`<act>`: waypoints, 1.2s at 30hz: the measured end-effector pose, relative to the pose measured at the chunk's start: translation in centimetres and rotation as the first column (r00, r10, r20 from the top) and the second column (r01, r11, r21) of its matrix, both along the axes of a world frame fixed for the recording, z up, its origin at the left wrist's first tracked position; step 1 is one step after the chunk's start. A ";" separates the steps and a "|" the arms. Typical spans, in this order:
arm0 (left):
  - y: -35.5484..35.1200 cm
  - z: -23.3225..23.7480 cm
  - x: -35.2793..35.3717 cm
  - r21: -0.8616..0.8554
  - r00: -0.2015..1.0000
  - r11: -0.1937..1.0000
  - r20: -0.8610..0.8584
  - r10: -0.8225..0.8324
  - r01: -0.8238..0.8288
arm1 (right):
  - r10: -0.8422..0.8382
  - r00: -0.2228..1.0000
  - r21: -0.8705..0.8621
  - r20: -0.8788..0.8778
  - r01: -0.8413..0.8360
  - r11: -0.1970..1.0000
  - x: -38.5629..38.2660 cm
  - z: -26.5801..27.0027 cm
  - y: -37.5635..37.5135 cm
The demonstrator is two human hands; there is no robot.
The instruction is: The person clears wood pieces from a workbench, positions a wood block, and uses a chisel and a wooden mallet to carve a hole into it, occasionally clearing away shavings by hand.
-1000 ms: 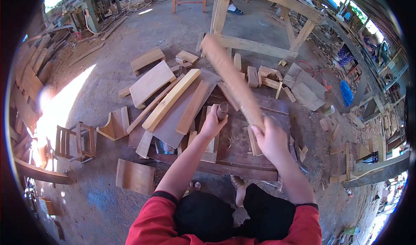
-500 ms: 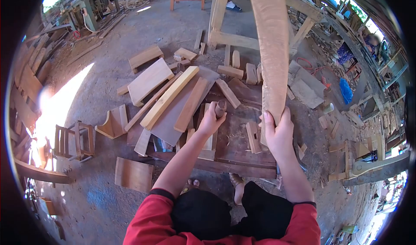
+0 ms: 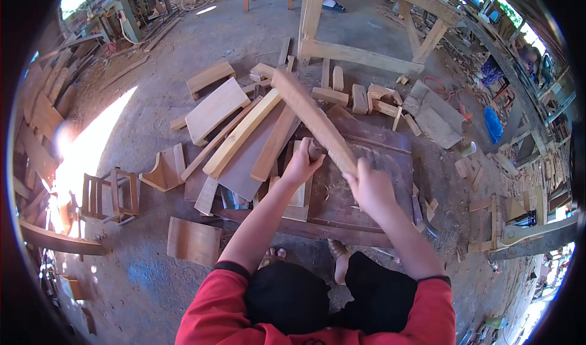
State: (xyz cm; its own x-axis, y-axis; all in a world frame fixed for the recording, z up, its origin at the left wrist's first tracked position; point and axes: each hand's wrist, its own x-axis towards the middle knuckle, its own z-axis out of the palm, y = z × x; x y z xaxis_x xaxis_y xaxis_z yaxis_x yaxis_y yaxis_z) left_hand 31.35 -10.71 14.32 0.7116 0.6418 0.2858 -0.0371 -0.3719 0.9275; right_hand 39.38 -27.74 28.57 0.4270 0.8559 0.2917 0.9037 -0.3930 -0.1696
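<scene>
My left hand (image 3: 301, 165) is wrapped round the dark wooden handle of a chisel (image 3: 315, 149), its top end poking out above the fist. The blade is hidden below the hand. In my right hand (image 3: 371, 192) is a long, flat wooden club (image 3: 311, 114), gripped at its near end. It slants up and left, over the far ends of some boards, with its edge close by the chisel handle. Beneath both hands is a low, dark wooden worktop (image 3: 342, 208). A pale wood piece (image 3: 299, 201) lies on it under my left forearm.
Left of the worktop are loose boards, among them a yellowish strip (image 3: 243, 134) and a wide plank (image 3: 215, 110). Small wood blocks (image 3: 360, 99) lie beyond it. A wooden trestle (image 3: 363, 55) stands at the back. A curved wood piece (image 3: 163, 168) rests at the left.
My right hand has swung the club down from upright to a slant across to the left, beside the chisel handle. My left hand has kept its grip.
</scene>
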 end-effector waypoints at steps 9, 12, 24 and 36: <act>-0.1 0.7 0.0 0.025 1.000 1.000 0.015 -0.002 0.002 | -0.240 0.935 0.216 -0.260 0.299 0.930 5.7 -3.1 -1.7; 0.0 0.3 0.0 0.008 1.000 1.000 0.019 0.016 -0.016 | -0.307 0.950 0.014 -0.063 0.308 0.951 9.1 -9.4 -3.2; -0.3 1.1 -0.3 0.043 0.998 0.997 0.034 0.061 -0.063 | -0.526 0.695 -0.557 -0.491 0.214 0.802 12.7 -20.9 -10.8; -0.5 1.6 -0.4 0.011 0.997 0.997 -0.011 0.075 -0.075 | -0.480 0.834 -0.799 -0.271 0.083 0.595 13.0 -19.7 -9.7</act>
